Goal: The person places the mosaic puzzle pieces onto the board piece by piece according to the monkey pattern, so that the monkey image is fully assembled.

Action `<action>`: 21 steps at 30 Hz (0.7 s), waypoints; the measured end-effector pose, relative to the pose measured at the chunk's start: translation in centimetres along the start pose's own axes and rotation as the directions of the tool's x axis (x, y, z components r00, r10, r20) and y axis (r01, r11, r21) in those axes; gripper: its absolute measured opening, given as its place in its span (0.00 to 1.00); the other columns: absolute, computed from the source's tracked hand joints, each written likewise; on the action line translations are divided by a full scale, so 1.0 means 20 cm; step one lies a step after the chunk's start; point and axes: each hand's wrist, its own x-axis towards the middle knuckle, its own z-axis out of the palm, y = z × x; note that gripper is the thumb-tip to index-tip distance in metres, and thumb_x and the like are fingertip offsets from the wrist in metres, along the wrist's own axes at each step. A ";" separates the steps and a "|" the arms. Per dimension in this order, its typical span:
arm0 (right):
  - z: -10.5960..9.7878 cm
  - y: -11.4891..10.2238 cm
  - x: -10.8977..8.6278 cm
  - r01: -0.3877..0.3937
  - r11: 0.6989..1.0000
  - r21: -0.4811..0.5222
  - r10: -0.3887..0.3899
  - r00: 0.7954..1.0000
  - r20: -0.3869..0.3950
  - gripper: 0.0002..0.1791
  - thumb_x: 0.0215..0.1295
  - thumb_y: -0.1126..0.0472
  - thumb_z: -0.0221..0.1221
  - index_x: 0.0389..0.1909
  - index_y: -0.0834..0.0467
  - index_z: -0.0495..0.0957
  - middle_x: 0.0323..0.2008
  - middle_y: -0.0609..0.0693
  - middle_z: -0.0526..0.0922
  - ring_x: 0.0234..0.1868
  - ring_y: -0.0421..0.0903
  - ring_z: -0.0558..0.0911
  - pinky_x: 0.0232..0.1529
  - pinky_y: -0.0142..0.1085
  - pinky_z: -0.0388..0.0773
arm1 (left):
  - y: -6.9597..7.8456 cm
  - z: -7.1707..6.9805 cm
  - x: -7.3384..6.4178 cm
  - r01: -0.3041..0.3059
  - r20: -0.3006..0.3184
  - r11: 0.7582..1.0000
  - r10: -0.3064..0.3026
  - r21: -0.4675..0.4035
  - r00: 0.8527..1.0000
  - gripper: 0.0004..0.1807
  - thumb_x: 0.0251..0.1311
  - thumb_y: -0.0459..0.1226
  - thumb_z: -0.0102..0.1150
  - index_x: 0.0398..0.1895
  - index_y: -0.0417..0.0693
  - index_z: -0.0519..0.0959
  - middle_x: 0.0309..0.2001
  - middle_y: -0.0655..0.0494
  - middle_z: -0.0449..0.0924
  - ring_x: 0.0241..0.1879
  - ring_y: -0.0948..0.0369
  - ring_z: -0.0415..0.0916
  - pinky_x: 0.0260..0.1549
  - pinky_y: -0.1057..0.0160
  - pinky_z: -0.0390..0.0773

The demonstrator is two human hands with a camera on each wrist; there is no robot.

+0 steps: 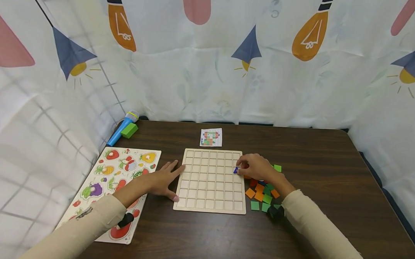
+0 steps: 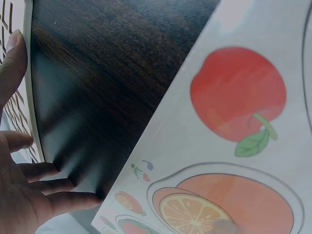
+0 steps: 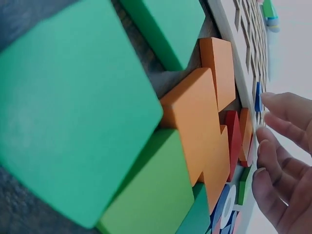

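A wooden grid board [image 1: 208, 183] lies flat on the table. At its left edge my left hand [image 1: 161, 179] rests with fingers spread, thumb and index finger against the board. In the left wrist view this hand [image 2: 24, 190] has its other fingers reaching down beside the edge. My right hand [image 1: 256, 167] is over the board's right edge, fingers bent, pinching a small blue tile [image 1: 236, 170] at a square of the right column. The blue tile [image 3: 258, 97] stands out at the fingertips of the right hand [image 3: 285, 151] in the right wrist view.
Loose orange [image 1: 259, 188], green and red tiles lie in a pile right of the board. A printed pattern card [image 1: 211, 137] lies behind it. At left is a fruit puzzle board [image 1: 116, 172], with a toy microphone [image 1: 120, 129] and green block [image 1: 129, 130] beyond.
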 end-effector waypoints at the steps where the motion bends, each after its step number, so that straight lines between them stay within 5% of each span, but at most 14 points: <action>1: 0.00 0.00 0.00 -0.006 1.000 -0.006 0.006 1.000 0.001 0.10 0.64 0.53 0.67 0.43 0.52 0.85 0.28 0.42 0.80 0.27 0.40 0.74 0.28 0.35 0.69 | 0.00 0.00 0.00 -0.001 0.000 1.000 0.001 -0.003 1.000 0.62 0.51 0.57 0.74 0.81 0.47 0.47 0.80 0.33 0.37 0.77 0.32 0.37 0.67 0.33 0.59; 21: -0.01 -0.02 -0.01 -0.003 0.999 -0.050 0.002 1.000 -0.018 0.08 0.65 0.52 0.66 0.40 0.49 0.89 0.36 0.45 0.81 0.33 0.41 0.75 0.32 0.35 0.71 | 0.01 0.00 -0.01 0.014 0.000 1.000 -0.014 -0.004 1.000 0.62 0.51 0.57 0.74 0.81 0.47 0.47 0.80 0.33 0.38 0.78 0.32 0.37 0.68 0.33 0.59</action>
